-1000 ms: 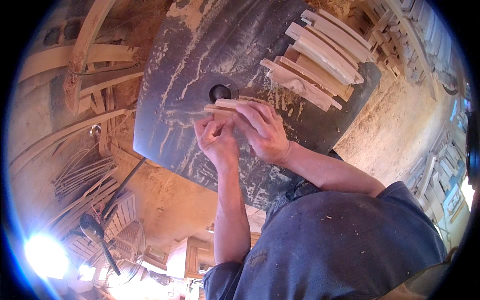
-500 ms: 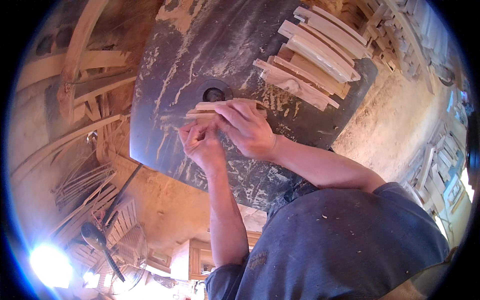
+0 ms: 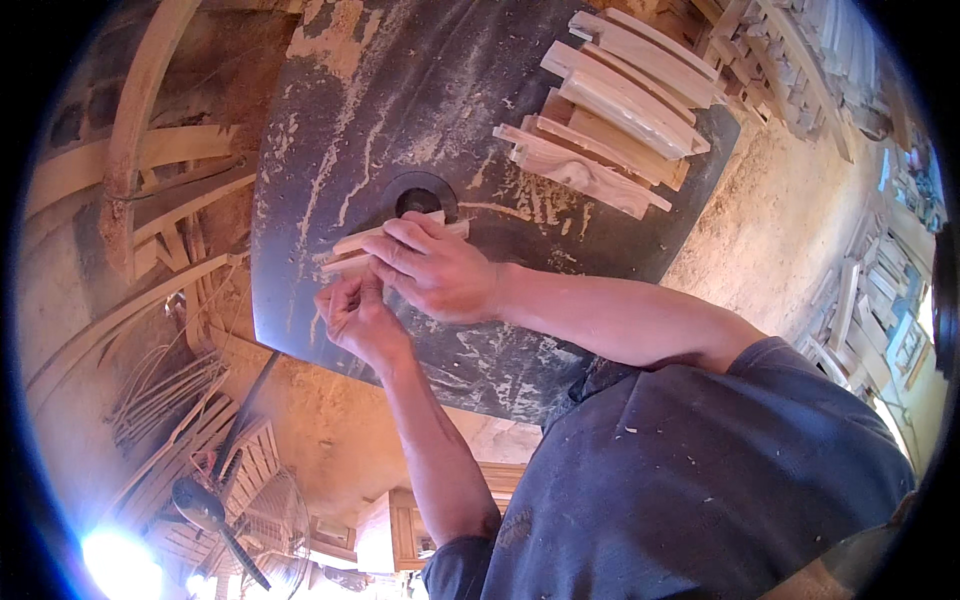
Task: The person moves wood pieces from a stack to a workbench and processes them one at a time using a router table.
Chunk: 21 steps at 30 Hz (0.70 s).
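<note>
On a dark, sawdust-streaked tabletop (image 3: 480,330), I hold a short pale piece of wood (image 3: 352,242) with a groove or gap running along it. My right hand (image 3: 435,275) lies over its right half, with the fingers curled across the top. At the near edge, toward the left end, my left hand (image 3: 362,322) is closed in a pinch on it. The wood slants, its right end farther away, just in front of a round dark opening with a ring (image 3: 420,188) in the tabletop. Whatever is inside the opening is too dark to make out.
Several cut wooden pieces (image 3: 625,95) lie in a row at the tabletop's far right. Curved wooden parts (image 3: 150,150) lean at the left. A fan (image 3: 265,500) stands at lower left. More lumber (image 3: 860,310) is piled along the right side, beyond the sawdust-covered floor (image 3: 765,210).
Both hands have moved left and slightly nearer with the piece of wood. It has turned from nearly level to slanting, and more of the ring around the opening shows.
</note>
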Each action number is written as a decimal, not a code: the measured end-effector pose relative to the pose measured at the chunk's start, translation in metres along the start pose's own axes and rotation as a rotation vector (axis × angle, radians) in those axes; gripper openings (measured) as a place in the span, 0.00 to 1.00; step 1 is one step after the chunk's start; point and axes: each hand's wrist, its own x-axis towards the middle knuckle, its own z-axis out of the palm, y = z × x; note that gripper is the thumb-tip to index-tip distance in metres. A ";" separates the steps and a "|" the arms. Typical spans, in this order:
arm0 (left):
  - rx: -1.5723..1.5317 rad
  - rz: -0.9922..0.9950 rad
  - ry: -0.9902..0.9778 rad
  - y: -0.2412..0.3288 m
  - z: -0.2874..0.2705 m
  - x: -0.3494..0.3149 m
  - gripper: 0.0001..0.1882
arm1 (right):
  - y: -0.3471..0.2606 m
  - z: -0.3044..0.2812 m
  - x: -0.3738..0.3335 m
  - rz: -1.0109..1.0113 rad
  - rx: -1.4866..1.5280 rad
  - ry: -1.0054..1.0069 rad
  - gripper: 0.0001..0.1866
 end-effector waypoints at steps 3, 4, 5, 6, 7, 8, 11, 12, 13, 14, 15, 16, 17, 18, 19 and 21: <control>-0.018 -0.024 0.011 0.000 -0.005 0.006 0.02 | -0.003 0.014 0.001 0.004 0.028 -0.014 0.21; -0.026 -0.028 0.016 0.000 -0.007 0.007 0.02 | -0.004 0.016 0.003 0.009 0.034 -0.012 0.20; -0.035 -0.032 0.021 0.000 -0.009 0.009 0.02 | -0.006 0.018 0.005 0.014 0.040 -0.011 0.20; -0.015 -0.032 0.017 -0.001 -0.012 0.011 0.01 | -0.007 0.020 0.008 0.015 0.044 -0.006 0.19; 0.004 -0.033 0.015 -0.004 -0.016 0.015 0.02 | -0.008 0.023 0.013 0.017 0.053 -0.026 0.19; 0.023 -0.034 0.013 -0.009 -0.020 0.018 0.03 | -0.009 0.027 0.017 0.018 0.062 -0.046 0.19; -0.396 -0.157 0.120 -0.040 -0.034 0.031 0.10 | -0.019 0.029 0.030 -0.033 0.094 -0.099 0.22; -0.491 -0.230 0.158 -0.033 -0.035 0.031 0.12 | -0.022 0.032 0.033 -0.060 0.102 -0.117 0.23; -0.588 -0.303 0.196 -0.020 -0.035 0.026 0.13 | -0.028 0.032 0.033 -0.077 0.102 -0.124 0.25; -0.686 -0.375 0.233 -0.012 -0.034 0.023 0.15 | -0.035 0.028 0.030 -0.095 0.102 -0.131 0.27; -0.672 -0.397 0.234 -0.015 -0.039 0.017 0.16 | -0.045 0.024 0.023 -0.116 0.113 -0.147 0.30; -0.662 -0.426 0.227 -0.020 -0.041 0.011 0.16 | -0.055 0.019 0.014 -0.102 0.082 -0.275 0.32; -0.652 -0.454 0.217 -0.023 -0.044 0.004 0.17 | -0.064 0.015 0.007 -0.113 0.090 -0.287 0.32; -0.640 -0.502 0.259 -0.022 -0.042 -0.005 0.19 | -0.069 0.008 0.002 -0.123 0.089 -0.303 0.32; -0.693 -0.439 0.239 -0.023 -0.046 -0.013 0.19 | -0.075 0.000 -0.004 -0.132 0.086 -0.317 0.33; -0.798 -0.311 0.201 -0.028 -0.055 -0.031 0.18 | -0.087 -0.025 -0.016 -0.098 0.132 -0.391 0.32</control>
